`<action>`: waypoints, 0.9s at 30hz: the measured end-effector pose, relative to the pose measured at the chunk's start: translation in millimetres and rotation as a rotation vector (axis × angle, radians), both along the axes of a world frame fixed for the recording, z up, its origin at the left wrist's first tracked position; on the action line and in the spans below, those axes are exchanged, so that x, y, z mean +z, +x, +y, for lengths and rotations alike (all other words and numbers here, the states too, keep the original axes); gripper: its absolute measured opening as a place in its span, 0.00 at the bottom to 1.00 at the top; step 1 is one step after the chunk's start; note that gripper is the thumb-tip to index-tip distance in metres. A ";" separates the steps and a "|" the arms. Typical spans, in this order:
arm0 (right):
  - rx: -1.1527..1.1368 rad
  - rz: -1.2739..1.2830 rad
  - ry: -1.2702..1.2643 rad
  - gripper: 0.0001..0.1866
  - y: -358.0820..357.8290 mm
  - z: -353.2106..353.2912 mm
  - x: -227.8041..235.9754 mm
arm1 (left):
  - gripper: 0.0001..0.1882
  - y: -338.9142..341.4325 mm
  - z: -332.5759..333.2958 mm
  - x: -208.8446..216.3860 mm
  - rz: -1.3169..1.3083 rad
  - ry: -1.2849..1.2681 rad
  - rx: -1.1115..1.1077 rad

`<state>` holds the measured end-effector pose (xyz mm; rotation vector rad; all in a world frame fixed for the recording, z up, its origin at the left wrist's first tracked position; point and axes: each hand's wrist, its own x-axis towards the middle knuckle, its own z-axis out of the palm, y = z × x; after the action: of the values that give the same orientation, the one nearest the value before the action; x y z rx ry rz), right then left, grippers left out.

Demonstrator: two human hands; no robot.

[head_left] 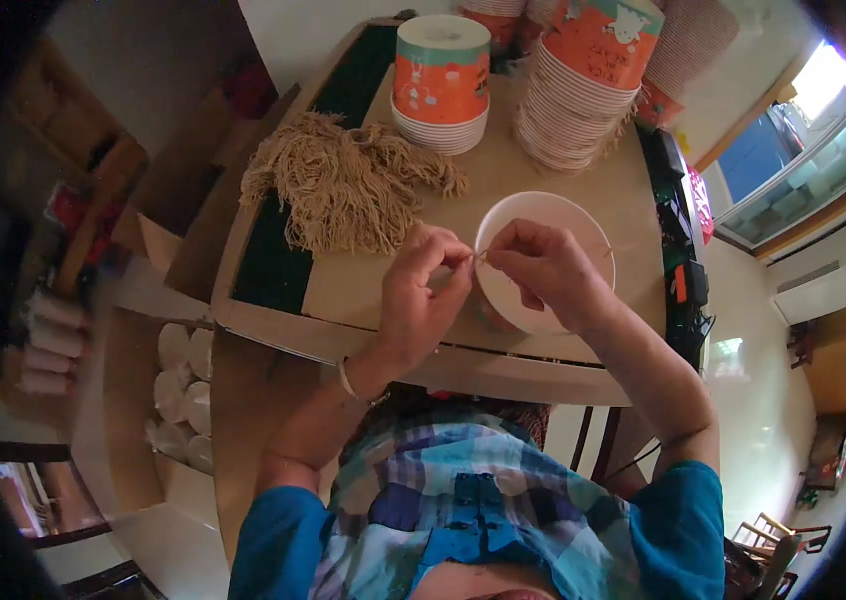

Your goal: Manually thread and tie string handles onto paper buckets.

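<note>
A paper bucket with a pale inside stands near the front edge of the table, its mouth facing up. At the left side of its rim, my left hand and my right hand meet, thumbs and forefingers pinched on a short end of thin tan cord. My right forearm passes over the bucket's near right side, and that hand covers part of the opening. Another bit of cord shows at the rim's right side. Left of the bucket lies a loose heap of tan cords.
Behind stand a short stack of orange and green paper buckets and a taller, leaning stack. Dark objects line the table's right edge. On the lower left, an open cardboard box holds several white rounded items.
</note>
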<state>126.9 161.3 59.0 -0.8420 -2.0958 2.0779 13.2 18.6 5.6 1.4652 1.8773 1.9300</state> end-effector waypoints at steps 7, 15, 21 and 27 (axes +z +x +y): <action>0.004 0.004 0.115 0.05 -3.8 -5.5 3.8 | 0.05 -10.0 4.8 -0.6 0.056 -0.006 0.026; -0.009 -0.043 0.050 0.04 -3.4 -5.3 7.7 | 0.05 -10.3 9.9 -1.6 -0.019 -0.007 -0.014; -0.011 -0.014 0.046 0.05 -3.0 -5.0 2.0 | 0.05 -10.2 12.1 -5.7 -0.022 0.027 -0.020; 0.015 -0.026 0.088 0.05 -1.7 -7.5 1.0 | 0.05 -10.0 10.6 -1.2 -0.005 0.015 -0.035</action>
<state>125.2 153.7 60.0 -0.8485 -2.1953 1.9764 3.2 29.3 4.3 1.4847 1.8270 1.9345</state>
